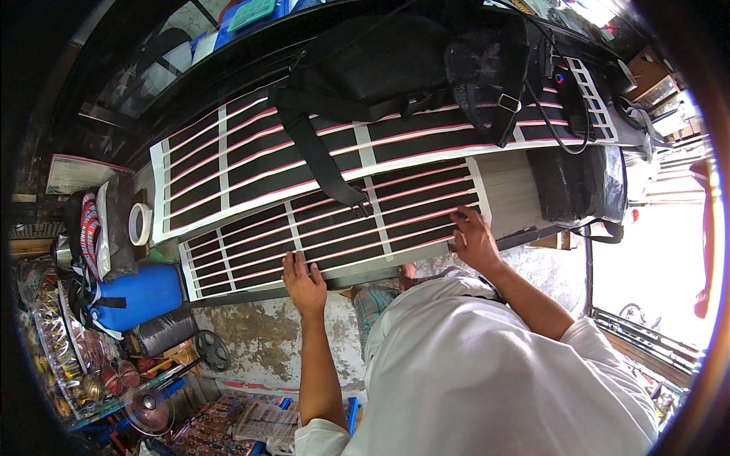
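A long black panel (334, 235) with white and red stripes and a white border lies flat on the grey bench in front of me. My left hand (306, 287) rests on its near edge, fingers stretched and spread. At its near right corner, my right hand (477, 242) touches the surface with fingers slightly bent and apart. A second, larger striped panel (194, 178) lies just beyond and overlaps the first one's far side. A black strap (315, 156) with a buckle end hangs across both panels from a black bag (372, 64).
At the left stand a roll of white tape (140, 224), a blue container (141, 296) and a black wrapped bundle (166, 332). A fan (150, 410) sits lower left. A plastic-wrapped black bundle (582, 182) lies at the bench's right end.
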`<control>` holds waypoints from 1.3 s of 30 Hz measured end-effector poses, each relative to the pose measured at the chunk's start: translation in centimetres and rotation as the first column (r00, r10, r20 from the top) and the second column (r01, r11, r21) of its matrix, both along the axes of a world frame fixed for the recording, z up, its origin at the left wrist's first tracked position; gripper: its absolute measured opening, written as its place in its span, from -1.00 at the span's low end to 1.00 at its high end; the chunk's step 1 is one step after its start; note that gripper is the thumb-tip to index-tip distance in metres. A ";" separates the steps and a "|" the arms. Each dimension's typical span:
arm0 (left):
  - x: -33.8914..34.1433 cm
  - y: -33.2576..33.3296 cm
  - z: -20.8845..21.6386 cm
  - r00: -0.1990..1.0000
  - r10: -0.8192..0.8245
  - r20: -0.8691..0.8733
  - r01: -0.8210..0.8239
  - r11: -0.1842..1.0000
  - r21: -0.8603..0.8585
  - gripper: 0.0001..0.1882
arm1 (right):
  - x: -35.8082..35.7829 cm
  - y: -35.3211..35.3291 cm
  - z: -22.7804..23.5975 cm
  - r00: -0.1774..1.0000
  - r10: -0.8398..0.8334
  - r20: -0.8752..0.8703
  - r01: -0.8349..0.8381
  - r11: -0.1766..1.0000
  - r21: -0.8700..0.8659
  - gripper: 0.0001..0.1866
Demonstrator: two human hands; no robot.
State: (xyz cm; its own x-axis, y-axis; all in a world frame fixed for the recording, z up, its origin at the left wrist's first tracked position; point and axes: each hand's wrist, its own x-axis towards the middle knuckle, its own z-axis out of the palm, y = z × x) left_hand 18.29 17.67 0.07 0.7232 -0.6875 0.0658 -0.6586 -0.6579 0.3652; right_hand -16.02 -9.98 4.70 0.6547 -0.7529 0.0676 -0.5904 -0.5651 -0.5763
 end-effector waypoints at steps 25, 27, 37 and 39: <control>-2.4 -4.2 0.7 0.992 -0.085 -0.092 0.091 0.994 0.064 -0.33 | -1.3 -3.3 -1.9 0.992 -0.126 0.025 0.127 0.991 -0.047 -0.61; -1.2 -3.3 0.5 0.998 -0.030 -0.047 0.032 0.999 0.043 -0.33 | -1.5 -3.6 -1.7 0.990 -0.137 0.028 0.138 0.989 -0.054 -0.61; -2.8 -3.7 0.0 0.965 -0.253 -0.072 0.262 0.947 0.187 -0.02 | -2.0 -3.3 -1.9 0.987 -0.161 0.007 0.161 0.986 -0.043 -0.61; -3.8 -4.5 0.0 0.959 -0.264 -0.099 0.279 0.940 0.197 -0.01 | -2.0 -3.3 -2.2 0.988 -0.155 0.013 0.156 0.987 -0.034 -0.61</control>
State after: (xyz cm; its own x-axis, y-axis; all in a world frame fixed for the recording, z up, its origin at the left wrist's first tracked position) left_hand 14.51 13.18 0.11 0.5050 -0.8513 -0.1426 -0.8004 -0.5237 0.2917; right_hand -18.06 -13.25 2.51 0.5289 -0.8426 0.1010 -0.6670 -0.4863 -0.5644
